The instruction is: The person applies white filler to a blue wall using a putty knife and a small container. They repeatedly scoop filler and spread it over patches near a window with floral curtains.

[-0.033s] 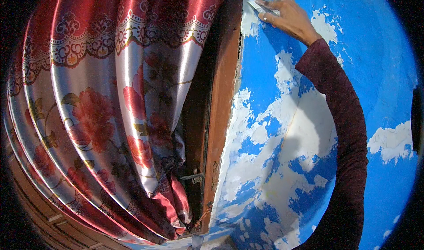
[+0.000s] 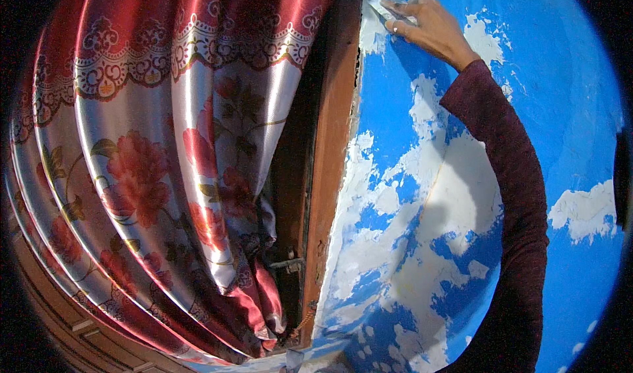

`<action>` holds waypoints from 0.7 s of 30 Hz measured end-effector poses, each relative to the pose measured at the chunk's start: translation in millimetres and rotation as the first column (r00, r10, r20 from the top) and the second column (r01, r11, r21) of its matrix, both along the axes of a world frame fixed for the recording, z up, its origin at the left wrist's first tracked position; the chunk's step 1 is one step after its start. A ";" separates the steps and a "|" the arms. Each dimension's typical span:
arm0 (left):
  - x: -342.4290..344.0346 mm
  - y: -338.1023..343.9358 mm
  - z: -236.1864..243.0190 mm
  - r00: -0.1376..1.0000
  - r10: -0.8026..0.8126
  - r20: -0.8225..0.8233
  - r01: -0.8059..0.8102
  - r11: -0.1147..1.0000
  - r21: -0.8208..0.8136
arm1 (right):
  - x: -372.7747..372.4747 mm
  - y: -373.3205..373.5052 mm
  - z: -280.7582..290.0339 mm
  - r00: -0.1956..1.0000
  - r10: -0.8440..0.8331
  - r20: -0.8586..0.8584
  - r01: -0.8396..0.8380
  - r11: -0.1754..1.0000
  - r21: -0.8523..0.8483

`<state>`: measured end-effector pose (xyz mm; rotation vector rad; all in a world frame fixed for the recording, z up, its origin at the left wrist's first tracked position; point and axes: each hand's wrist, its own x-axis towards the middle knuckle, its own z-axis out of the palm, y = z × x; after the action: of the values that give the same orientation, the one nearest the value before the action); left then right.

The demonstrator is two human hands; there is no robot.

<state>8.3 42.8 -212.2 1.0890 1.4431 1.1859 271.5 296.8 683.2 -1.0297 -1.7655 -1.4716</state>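
High on the blue wall (image 2: 560, 109), my right hand (image 2: 432, 29) is closed around a small flat scraper (image 2: 389, 10). Its pale blade lies against a whitish patch beside the brown wooden frame (image 2: 330, 136). The thumb is below and the fingers are above the tool, and the palm side is hidden. A dark maroon sleeve (image 2: 521, 201) covers the arm, which rises from the lower edge. My left hand does not appear.
A shiny red and silver flowered curtain (image 2: 138, 175) hangs at the left, beside the frame. A metal latch (image 2: 288, 264) sits low on the frame. White patches (image 2: 461, 195) spread over the blue paint. Brown panelling (image 2: 79, 327) shows at the lower left.
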 end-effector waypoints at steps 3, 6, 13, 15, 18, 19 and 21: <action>1.8 3.4 8.4 1.000 -0.002 -0.003 0.002 1.000 -0.028 | -7.8 -12.7 -21.6 0.999 -0.045 0.002 0.045 0.999 -0.005; 1.3 2.4 7.6 1.000 -0.004 -0.012 0.004 0.999 -0.048 | -4.4 -13.5 -35.6 0.995 -0.042 0.094 0.042 0.999 -0.003; 8.4 3.7 2.2 0.999 -0.028 -0.022 0.026 0.996 -0.081 | 51.0 10.3 30.3 0.924 0.339 0.175 -0.351 0.935 0.042; 3.9 -2.7 1.6 0.999 0.004 -0.034 -0.007 0.994 -0.106 | 14.8 -15.4 28.8 0.871 0.447 0.205 -0.432 0.894 -0.118; 6.6 -1.8 -1.1 0.999 -0.004 -0.035 -0.001 0.990 -0.142 | 26.0 2.3 54.3 0.898 0.391 0.200 -0.367 0.918 -0.148; 7.8 -2.3 -1.2 0.999 -0.002 -0.034 -0.003 0.986 -0.164 | 26.9 6.8 59.9 0.880 0.411 0.239 -0.385 0.911 -0.151; 14.2 -3.2 5.0 1.000 0.001 -0.010 -0.003 0.968 -0.249 | 26.7 15.0 69.4 0.836 0.446 0.318 -0.417 0.895 -0.159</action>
<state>22.4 39.6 -207.2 0.9198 1.5538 0.9701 298.2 311.8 752.6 -0.3667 -2.1493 -1.3481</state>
